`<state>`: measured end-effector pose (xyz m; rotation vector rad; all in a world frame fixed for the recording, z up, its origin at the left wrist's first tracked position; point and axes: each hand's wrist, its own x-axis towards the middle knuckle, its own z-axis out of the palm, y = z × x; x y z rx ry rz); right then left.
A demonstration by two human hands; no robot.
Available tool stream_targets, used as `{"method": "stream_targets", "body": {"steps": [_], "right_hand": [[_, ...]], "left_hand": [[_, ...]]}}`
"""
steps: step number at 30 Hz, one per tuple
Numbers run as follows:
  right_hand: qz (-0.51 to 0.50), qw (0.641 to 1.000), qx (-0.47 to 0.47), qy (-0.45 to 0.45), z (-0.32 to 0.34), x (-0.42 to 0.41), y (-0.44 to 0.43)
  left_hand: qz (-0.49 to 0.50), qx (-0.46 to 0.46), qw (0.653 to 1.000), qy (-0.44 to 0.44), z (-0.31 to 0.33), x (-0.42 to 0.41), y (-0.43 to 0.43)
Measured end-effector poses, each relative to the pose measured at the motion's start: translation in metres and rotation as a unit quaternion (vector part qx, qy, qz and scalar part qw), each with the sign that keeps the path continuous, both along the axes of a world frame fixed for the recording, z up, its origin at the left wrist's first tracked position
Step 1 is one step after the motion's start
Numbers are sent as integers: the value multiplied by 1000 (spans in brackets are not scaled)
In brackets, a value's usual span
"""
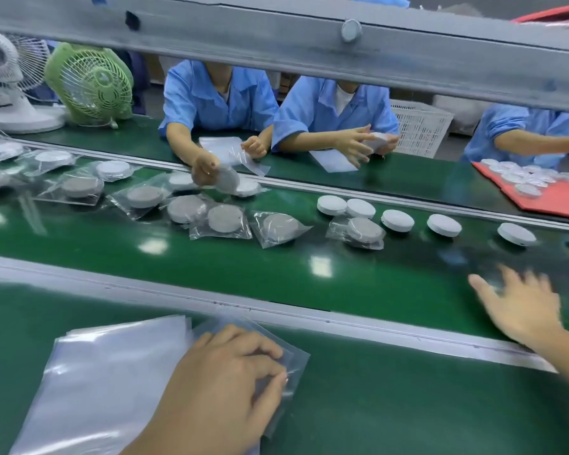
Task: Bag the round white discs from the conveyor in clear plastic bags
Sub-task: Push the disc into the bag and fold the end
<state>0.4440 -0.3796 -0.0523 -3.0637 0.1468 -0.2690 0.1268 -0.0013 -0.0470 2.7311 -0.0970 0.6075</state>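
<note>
A stack of clear plastic bags (112, 372) lies on the green table in front of me. My left hand (224, 379) rests on it, fingers curled and pinching the top bag (293, 356) at its right edge. My right hand (519, 307) is stretched out over the green conveyor belt (276, 267), fingers spread, blurred, holding nothing. Bare white discs (444, 224) sit in a row on the belt beyond it, the nearest (516, 234) a short way past the fingertips. Bagged discs (224, 220) lie further left on the belt.
Three workers in blue coats sit across the belt; one hand (207, 170) holds a disc over it. A grey beam (309, 37) crosses overhead. Two fans (92, 82) stand far left, a red tray of clear parts (539, 188) far right, a white crate (421, 126) behind.
</note>
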Motion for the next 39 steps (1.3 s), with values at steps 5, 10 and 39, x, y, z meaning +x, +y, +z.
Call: {"method": "stream_targets", "body": {"steps": [5, 10, 39], "right_hand": [[282, 951, 6, 128, -8, -63, 160], [344, 934, 46, 88, -10, -62, 213], [76, 993, -17, -88, -7, -16, 137]], "left_hand": [[1, 2, 1000, 15, -2, 0, -1], [5, 8, 1000, 13, -3, 0, 0], [-6, 22, 1000, -9, -15, 1, -6]]}}
